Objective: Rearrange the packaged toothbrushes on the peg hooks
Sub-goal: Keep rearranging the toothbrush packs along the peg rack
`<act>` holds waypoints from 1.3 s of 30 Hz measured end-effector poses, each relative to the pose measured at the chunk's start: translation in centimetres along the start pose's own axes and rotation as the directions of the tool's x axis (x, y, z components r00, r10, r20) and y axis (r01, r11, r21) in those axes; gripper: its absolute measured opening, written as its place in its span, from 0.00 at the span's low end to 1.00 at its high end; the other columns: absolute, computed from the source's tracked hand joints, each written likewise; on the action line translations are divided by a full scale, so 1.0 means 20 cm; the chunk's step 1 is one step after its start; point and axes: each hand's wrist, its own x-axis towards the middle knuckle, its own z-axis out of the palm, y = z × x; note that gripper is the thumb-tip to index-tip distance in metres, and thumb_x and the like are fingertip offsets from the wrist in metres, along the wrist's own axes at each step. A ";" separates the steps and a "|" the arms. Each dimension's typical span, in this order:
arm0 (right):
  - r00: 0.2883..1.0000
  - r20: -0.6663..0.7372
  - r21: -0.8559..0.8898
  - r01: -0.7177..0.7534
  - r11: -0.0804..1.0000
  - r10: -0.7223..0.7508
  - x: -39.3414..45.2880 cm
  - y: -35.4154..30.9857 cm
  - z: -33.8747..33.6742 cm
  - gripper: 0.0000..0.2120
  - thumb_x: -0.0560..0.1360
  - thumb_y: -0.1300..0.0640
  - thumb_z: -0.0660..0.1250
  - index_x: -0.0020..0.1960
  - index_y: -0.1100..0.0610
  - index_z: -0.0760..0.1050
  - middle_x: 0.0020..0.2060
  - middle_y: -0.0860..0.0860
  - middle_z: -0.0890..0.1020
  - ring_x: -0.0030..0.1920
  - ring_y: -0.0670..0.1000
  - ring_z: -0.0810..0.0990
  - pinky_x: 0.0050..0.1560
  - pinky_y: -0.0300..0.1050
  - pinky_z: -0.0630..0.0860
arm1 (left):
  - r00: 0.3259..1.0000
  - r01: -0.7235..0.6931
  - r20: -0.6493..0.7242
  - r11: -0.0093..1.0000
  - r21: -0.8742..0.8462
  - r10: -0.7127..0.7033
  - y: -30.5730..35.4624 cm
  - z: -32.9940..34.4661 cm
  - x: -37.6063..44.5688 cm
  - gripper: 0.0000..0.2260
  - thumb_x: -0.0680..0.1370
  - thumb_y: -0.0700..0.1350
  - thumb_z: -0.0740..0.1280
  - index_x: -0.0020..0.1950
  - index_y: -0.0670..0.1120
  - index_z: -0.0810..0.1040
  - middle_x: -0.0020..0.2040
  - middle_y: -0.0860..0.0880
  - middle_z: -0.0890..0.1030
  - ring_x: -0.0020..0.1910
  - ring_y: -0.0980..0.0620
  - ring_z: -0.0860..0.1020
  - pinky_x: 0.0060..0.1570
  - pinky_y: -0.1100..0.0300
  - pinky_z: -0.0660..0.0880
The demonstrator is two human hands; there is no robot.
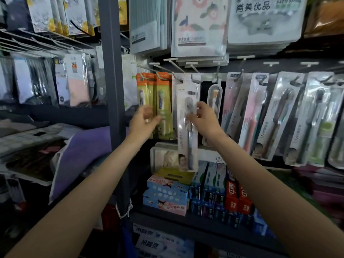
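Note:
A row of packaged toothbrushes hangs on peg hooks (195, 68) across the dark shelf back. My right hand (203, 118) pinches a long white toothbrush pack (187, 138) near its upper third; the pack's top sits at a hook. My left hand (144, 121), blurred, hovers with loosely curled fingers in front of the orange-and-yellow toothbrush packs (163, 101), holding nothing that I can see. A clear tube-cased toothbrush (214, 101) hangs just right of my right hand. Pink and grey toothbrush packs (260, 116) fill the hooks further right.
Toothpaste boxes (210, 194) are stacked on the shelf below the hooks. Flat towel packs (199, 27) hang on the row above. A grey upright post (111, 71) divides this bay from the left shelves, which hold socks and folded cloth (87, 146).

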 end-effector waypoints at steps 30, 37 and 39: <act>0.993 0.115 0.010 -0.007 1.000 0.006 0.07 0.13 -0.15 0.14 0.73 0.60 0.68 0.58 0.57 0.72 0.47 0.54 0.81 0.48 0.52 0.80 0.48 0.46 0.77 | 0.950 0.002 -0.301 0.957 0.290 0.089 -0.16 0.12 0.25 0.28 0.74 0.42 0.69 0.70 0.42 0.62 0.66 0.43 0.68 0.58 0.47 0.72 0.55 0.56 0.68; 0.999 -0.050 0.033 -0.006 0.999 0.007 -0.01 0.15 -0.26 0.17 0.74 0.61 0.68 0.60 0.56 0.68 0.46 0.55 0.80 0.46 0.54 0.80 0.46 0.46 0.77 | 0.901 -0.113 -0.353 0.923 0.368 0.252 -0.10 0.20 0.09 0.21 0.72 0.33 0.64 0.65 0.39 0.66 0.64 0.39 0.66 0.63 0.43 0.67 0.63 0.55 0.64; 0.992 -0.129 0.026 0.015 1.000 -0.011 -0.04 0.15 -0.32 0.19 0.74 0.60 0.68 0.61 0.54 0.66 0.49 0.56 0.80 0.45 0.51 0.80 0.46 0.45 0.78 | 0.901 -0.174 -0.322 0.922 0.346 0.291 -0.05 0.26 0.06 0.19 0.72 0.32 0.63 0.63 0.39 0.67 0.63 0.40 0.67 0.62 0.45 0.68 0.62 0.55 0.66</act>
